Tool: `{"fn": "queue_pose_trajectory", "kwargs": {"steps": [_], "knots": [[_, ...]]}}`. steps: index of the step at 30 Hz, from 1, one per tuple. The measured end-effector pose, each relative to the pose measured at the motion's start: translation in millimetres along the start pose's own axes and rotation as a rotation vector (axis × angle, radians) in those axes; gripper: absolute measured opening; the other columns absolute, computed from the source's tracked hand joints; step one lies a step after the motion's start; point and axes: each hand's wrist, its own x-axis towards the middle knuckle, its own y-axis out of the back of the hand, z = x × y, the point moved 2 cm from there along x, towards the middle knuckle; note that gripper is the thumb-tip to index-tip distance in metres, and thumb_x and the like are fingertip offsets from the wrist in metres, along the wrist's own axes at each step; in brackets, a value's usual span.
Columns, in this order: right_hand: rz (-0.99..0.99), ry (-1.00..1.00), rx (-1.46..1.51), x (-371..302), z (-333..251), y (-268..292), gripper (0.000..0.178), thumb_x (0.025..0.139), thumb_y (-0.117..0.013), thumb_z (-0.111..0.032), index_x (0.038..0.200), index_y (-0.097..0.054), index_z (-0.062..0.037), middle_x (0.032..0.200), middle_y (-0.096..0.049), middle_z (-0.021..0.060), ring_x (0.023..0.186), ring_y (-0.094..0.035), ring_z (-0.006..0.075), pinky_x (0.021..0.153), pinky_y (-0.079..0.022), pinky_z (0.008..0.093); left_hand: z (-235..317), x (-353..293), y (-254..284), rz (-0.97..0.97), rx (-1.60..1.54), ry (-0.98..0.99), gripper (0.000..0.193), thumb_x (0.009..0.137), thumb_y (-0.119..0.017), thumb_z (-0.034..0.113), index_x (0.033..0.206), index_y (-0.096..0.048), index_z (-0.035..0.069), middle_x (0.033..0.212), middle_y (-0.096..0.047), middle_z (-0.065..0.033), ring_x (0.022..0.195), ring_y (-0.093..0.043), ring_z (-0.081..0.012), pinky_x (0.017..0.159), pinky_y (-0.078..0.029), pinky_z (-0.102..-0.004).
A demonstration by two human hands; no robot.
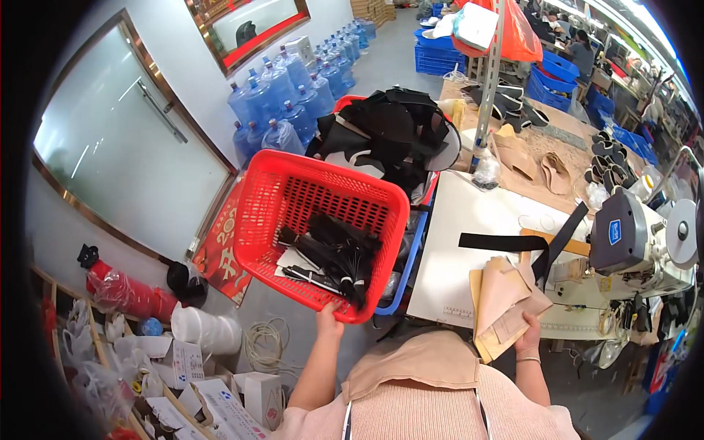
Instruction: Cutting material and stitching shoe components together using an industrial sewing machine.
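My left hand [330, 320] is closed on the near rim of a red plastic basket [253, 220], which tilts toward me. Inside it lie bundles of black strips [334, 253] and some white pieces. In my right hand [526, 339] is a stack of beige and tan flat pieces [506, 297], looking like cut fabric or leather, over the near edge of the white table [447, 282]. My right fingers are partly hidden by the stack. Just beyond it a black strap [506, 242] lies across the table, near a sewing machine [620, 235] on the right.
Behind the basket, black cut pieces [396, 125] are heaped in another red basket. A blue crate [411, 275] stands against the table's left side. Large water bottles [271, 92] line the wall. Open cartons [220, 403] and a coiled cable [265, 345] lie at lower left.
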Motion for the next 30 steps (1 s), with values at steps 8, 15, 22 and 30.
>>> {"fn": "queue_pose_trajectory", "kwargs": {"steps": [8,15,22,30], "knots": [[-0.02,0.031,0.019,-8.7,5.6,-20.2,0.052,0.079,-0.049,-0.005,0.129,-0.036,0.0024,0.123,-0.051,0.0178,0.115,-0.05,0.0343,0.102,-0.037,0.0457,-49.7,-8.5,12.2,-0.185,0.126,0.212,0.023,0.082,-0.059,0.009,0.105,-0.054,0.012,0.097,-0.059,-0.0038,0.094,-0.056,-0.0173,0.081,-0.048,-0.0404],[0.123,0.226,-0.082,10.1,-23.3,-27.8,0.035,0.08,-0.059,-0.01,0.113,-0.053,0.0007,0.109,-0.06,0.0134,0.1,-0.058,0.0293,0.093,-0.045,0.0416,-90.9,-72.7,19.1,-0.971,1.211,0.539,0.045,0.089,-0.059,0.024,0.128,-0.047,0.004,0.12,-0.055,-0.007,0.111,-0.051,-0.0147,0.092,-0.042,-0.0298],[0.117,0.444,-1.578,-39.1,59.7,21.9,0.021,0.079,-0.06,-0.022,0.083,-0.063,-0.0013,0.077,-0.064,0.0177,0.067,-0.062,0.0327,0.061,-0.05,0.039,-136.3,-69.3,-52.9,-1.002,1.107,0.595,0.041,0.09,-0.057,0.026,0.125,-0.051,0.003,0.115,-0.06,-0.0098,0.105,-0.056,-0.0146,0.088,-0.044,-0.0261],[0.346,-0.279,-1.881,-88.5,45.6,137.5,0.053,0.073,-0.065,-0.046,0.085,-0.063,0.0057,0.088,-0.063,0.0279,0.088,-0.061,0.0404,0.077,-0.049,0.042,-183.5,-18.8,45.3,-1.051,1.59,0.712,0.033,0.086,-0.06,0.02,0.114,-0.059,0.003,0.104,-0.064,-0.0108,0.093,-0.06,-0.0151,0.079,-0.048,-0.0276]]}}
